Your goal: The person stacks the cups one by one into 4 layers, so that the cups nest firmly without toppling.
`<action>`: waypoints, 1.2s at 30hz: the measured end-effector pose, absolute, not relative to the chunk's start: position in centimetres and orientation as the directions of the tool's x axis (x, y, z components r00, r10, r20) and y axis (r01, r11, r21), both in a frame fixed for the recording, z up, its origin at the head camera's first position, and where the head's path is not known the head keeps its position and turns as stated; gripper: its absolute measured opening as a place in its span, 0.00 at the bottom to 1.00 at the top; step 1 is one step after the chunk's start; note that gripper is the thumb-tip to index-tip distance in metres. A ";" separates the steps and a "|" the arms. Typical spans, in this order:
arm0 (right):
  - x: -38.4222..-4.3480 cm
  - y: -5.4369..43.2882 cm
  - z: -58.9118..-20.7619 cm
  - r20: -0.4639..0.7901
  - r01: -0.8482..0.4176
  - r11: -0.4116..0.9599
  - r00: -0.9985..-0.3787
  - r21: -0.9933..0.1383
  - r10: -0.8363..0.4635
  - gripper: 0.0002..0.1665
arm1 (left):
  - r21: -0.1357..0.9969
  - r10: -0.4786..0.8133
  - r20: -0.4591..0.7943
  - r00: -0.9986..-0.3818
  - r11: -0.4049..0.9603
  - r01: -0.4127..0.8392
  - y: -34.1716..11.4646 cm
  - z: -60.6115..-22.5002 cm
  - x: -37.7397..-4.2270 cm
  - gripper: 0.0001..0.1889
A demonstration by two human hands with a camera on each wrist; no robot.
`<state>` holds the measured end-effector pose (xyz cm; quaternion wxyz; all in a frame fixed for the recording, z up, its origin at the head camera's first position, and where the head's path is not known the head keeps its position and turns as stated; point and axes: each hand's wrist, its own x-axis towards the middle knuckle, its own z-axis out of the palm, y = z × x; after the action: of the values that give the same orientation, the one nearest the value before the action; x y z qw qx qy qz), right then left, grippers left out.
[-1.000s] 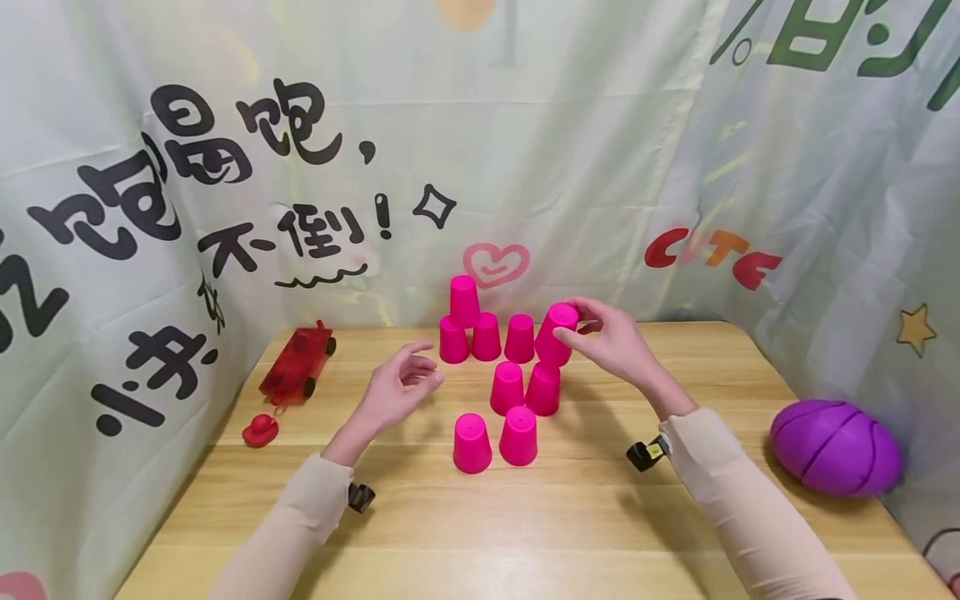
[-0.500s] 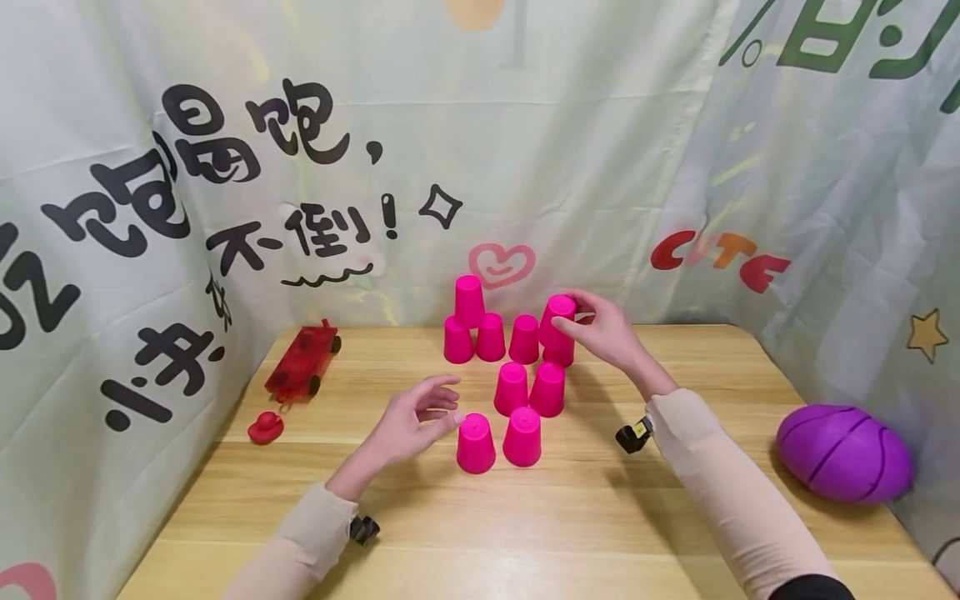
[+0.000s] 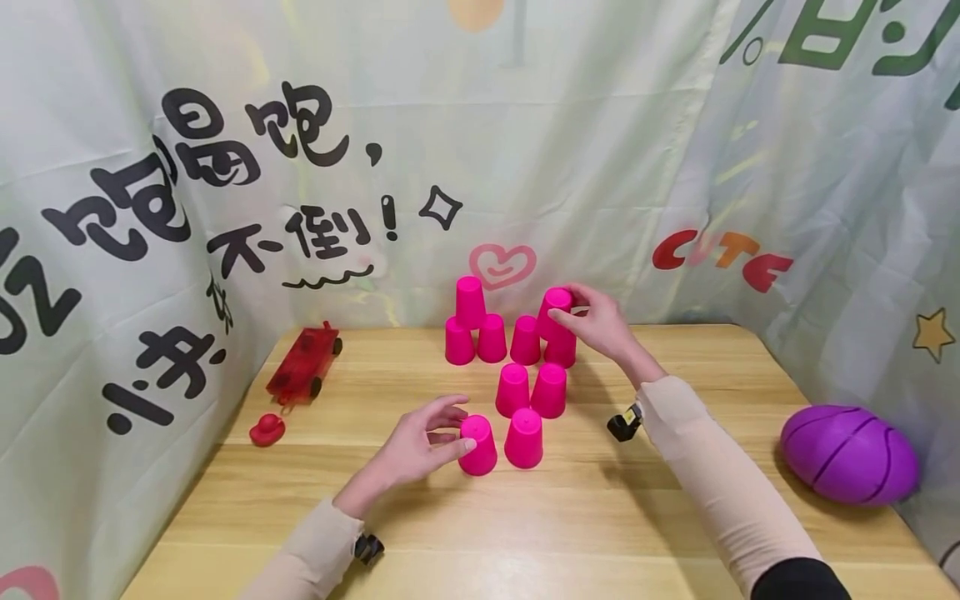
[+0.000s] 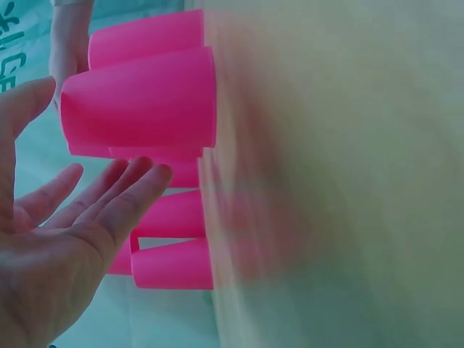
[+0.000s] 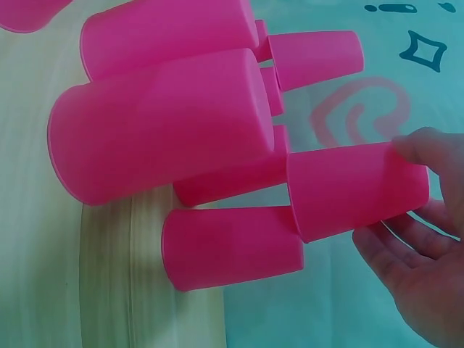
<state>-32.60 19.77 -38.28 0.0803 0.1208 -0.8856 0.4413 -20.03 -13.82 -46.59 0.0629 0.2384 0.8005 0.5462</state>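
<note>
I have smooth pink cups (image 3: 550, 390) at the centre of the head view, all mouth down and narrowing toward flat tops. At the back, one sits across a pair, left of the held cup (image 3: 555, 310), which is poised over a second pair; I cannot tell whether it bears on them. Two more pairs stand nearer, toward the lower middle. The far edge of the tabletop (image 3: 465, 533) runs just behind the back cups, before the hanging cloth (image 3: 600, 167). I get free wood from the front pair down to the frame's lower edge, and a wide stretch rightward to the purple ball (image 3: 849, 456); at left, the red toy car (image 3: 303, 364) lies near the edge. The right hand (image 3: 603, 321) pinches the held cup near its top, thumb on one side, fingers (image 5: 380, 252) on the other. The left hand (image 3: 416, 442) is spread around the front cup (image 3: 480, 450), ungripped; I cannot tell whether it touches.
</note>
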 end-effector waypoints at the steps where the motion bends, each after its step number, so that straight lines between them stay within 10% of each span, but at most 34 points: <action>1: -32.7 19.7 -38.3 0.247 -0.282 0.581 -0.959 -0.764 -0.140 0.32 | 0.905 0.451 0.159 -0.878 0.288 0.312 -13.8 -46.7 -20.0 0.33; 36: -34.6 19.1 -38.0 0.218 -0.240 0.596 -0.970 -0.766 -0.109 0.31 | 0.879 0.461 0.137 -0.877 0.352 0.322 -13.4 -47.1 -19.4 0.36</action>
<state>-34.62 19.09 -38.04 0.0743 0.0980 -0.8902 0.4387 -19.41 -13.37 -47.05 0.0668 0.2389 0.8195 0.5167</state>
